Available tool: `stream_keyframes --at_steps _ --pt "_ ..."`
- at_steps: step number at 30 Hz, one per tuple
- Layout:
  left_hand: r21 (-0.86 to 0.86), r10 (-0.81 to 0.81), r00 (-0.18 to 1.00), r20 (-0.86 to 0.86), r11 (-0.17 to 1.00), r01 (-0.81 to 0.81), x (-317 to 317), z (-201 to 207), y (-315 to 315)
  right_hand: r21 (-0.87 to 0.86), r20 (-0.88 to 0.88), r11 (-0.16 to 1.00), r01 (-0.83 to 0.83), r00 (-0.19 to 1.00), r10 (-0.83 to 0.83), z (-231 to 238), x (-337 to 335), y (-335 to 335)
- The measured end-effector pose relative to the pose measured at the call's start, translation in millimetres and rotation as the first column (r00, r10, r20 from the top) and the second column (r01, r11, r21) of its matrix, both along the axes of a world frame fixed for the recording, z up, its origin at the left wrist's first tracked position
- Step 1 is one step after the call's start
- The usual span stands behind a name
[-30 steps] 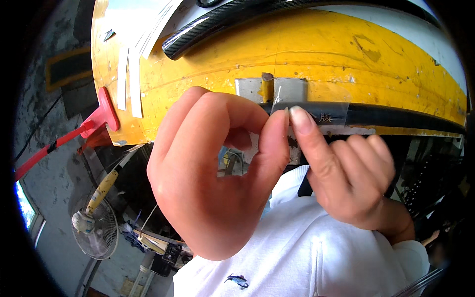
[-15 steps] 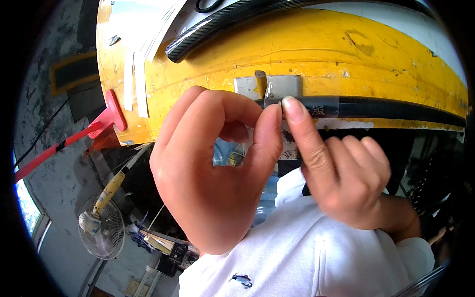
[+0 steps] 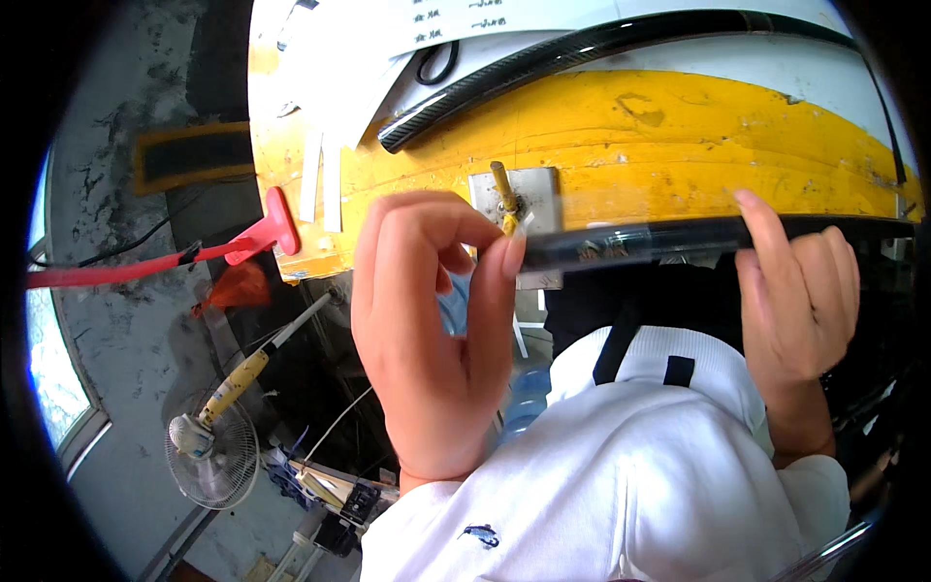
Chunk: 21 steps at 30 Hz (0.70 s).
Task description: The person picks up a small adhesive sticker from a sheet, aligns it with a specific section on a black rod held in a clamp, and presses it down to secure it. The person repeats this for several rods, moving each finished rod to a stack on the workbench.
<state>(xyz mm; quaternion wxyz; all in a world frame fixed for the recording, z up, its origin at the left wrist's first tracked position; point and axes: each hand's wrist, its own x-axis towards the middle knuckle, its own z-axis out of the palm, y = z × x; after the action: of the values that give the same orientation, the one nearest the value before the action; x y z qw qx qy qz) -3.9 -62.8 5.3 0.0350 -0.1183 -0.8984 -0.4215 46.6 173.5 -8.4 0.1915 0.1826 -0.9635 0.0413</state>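
Observation:
A slim black tube (image 3: 669,236) with a small light-coloured mark lies crosswise in front of me, along the yellow table's near edge. At its left end, my left hand (image 3: 427,320) pinches thumb and forefinger on a sliver of clear film (image 3: 525,227); the fingertips hide the tube's tip. Further right, my right hand (image 3: 800,301) has its forefinger above the tube and its thumb below, gripping it. Just beyond the left fingertips, a metal plate (image 3: 539,190) bears a short upright peg (image 3: 498,179).
On the yellow table (image 3: 679,145) lie a thicker glossy carbon-patterned tube (image 3: 543,80), white paper sheets (image 3: 465,29) and paper strips (image 3: 333,184). A red T-shaped handle (image 3: 279,228) leans at the table's left corner. A fan (image 3: 211,454) stands lower left.
My right hand has slid rightwards along the tube, away from the left fingertips. The tube's left end has turned and come slightly nearer me. The whole view has shifted.

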Motion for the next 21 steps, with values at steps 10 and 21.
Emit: stream_keyframes --at_steps 10,21 --pt "0.504 -0.526 0.672 0.521 0.825 0.255 32.2 62.3 10.6 -0.009 -0.079 1.000 0.024 0.997 -0.025 53.4 39.3 43.0" --pt "0.680 -0.759 0.275 0.590 0.651 0.337 68.0 49.0 99.7 -0.591 -0.340 0.802 0.087 0.875 -0.345 35.7 45.3 92.9"
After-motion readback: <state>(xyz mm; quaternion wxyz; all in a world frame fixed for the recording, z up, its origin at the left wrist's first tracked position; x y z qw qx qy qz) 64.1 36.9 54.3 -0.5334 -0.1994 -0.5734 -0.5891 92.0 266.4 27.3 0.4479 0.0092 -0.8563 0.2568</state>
